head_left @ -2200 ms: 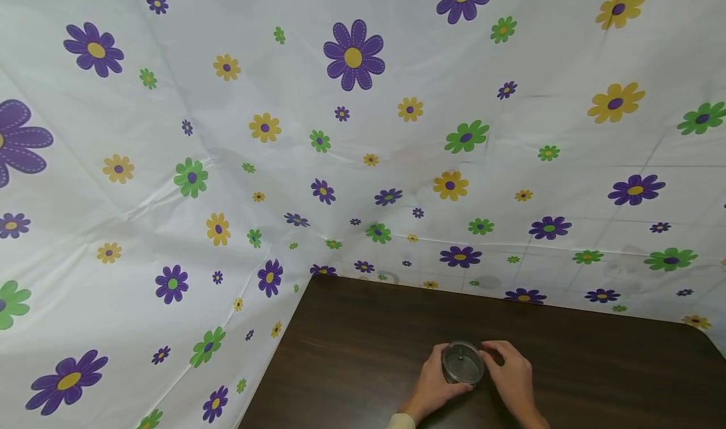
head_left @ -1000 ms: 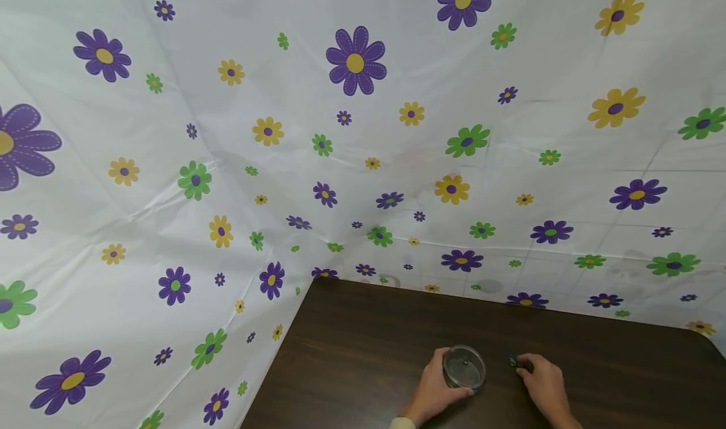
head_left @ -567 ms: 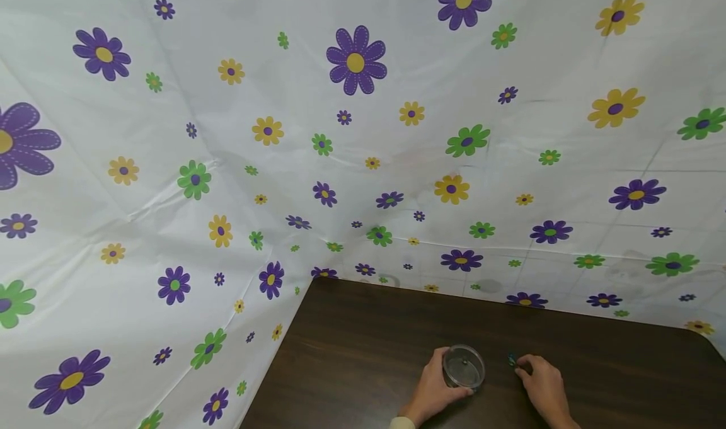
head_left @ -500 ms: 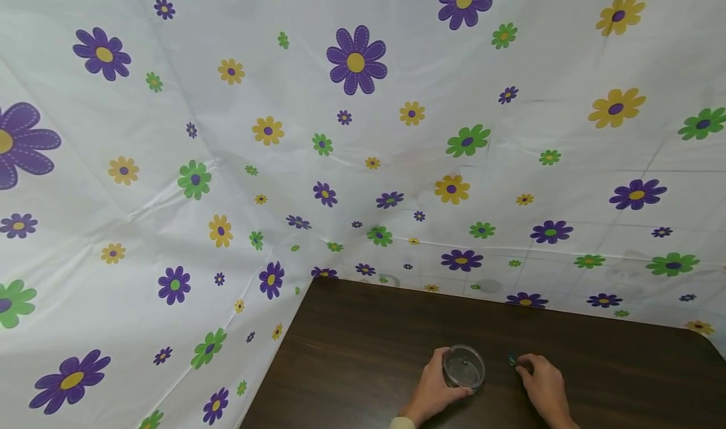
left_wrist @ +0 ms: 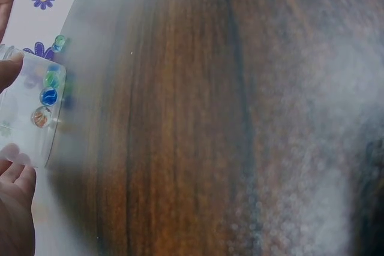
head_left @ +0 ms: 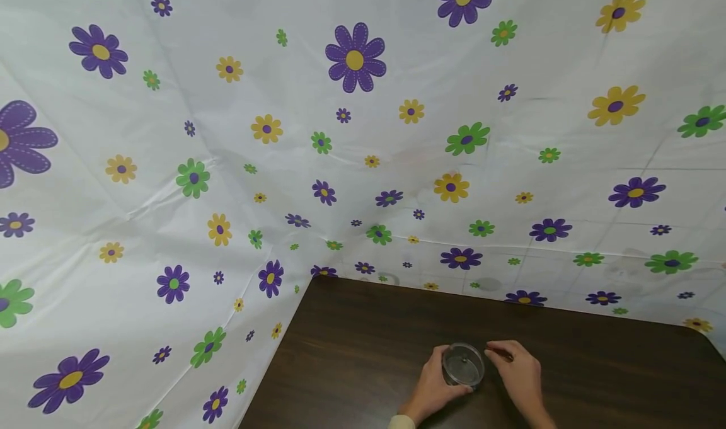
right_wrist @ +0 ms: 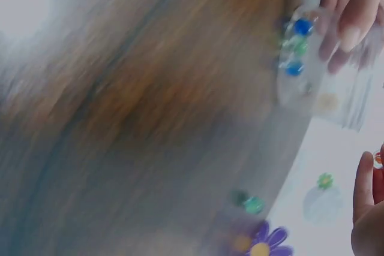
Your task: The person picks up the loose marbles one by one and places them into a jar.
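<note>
Over my feed, the left hand (head_left: 433, 385) grips the clear jar (left_wrist: 19, 101) on the dark table (head_left: 363, 334), with several marbles (left_wrist: 48, 96) along its bottom. Near its rim, I see the right hand (head_left: 518, 371) pinch 1 reddish marble (right_wrist: 378, 159); 1 green marble (right_wrist: 253, 204) lies loose on the table.

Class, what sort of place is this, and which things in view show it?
Probably a screened-off tabletop set-up indoors, though what lies beyond is hidden: a flower-print sheet hangs along two sides of a dark table, and a clear jar there holds marbles.
</note>
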Tool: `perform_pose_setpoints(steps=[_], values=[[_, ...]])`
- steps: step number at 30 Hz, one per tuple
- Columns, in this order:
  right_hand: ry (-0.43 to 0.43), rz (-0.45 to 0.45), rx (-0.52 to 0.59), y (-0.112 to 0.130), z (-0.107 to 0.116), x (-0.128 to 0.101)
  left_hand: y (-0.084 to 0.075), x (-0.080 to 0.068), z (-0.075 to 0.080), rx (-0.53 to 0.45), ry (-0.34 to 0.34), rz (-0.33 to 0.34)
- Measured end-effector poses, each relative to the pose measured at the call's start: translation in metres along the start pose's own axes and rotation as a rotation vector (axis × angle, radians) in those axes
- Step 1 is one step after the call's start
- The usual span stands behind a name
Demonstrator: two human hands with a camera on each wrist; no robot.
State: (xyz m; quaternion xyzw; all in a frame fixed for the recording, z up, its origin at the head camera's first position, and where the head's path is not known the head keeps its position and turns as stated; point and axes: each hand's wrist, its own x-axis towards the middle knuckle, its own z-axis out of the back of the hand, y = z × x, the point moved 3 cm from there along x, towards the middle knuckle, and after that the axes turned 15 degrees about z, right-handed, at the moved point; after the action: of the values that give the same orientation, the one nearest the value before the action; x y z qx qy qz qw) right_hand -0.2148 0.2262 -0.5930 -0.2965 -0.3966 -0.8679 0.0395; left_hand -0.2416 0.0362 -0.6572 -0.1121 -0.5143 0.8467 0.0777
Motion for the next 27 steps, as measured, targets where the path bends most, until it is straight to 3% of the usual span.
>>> perform_pose_setpoints(steps=[6,11,19,27], values=[[-0.014,0.062,0.046,0.012,-0.012,-0.001,0.0,0.0,0.0,0.006,0.006,-0.005],[0.011,0.06,0.037,0.012,-0.02,-0.004,0.001,0.0,-0.001,0.003,0.015,-0.005],[0.018,0.058,0.034,0.013,-0.022,-0.003,0.002,0.0,0.0,0.002,0.006,-0.013],[-0.033,0.082,0.01,0.008,-0.019,-0.003,0.002,0.0,0.001,0.003,0.0,-0.026]])
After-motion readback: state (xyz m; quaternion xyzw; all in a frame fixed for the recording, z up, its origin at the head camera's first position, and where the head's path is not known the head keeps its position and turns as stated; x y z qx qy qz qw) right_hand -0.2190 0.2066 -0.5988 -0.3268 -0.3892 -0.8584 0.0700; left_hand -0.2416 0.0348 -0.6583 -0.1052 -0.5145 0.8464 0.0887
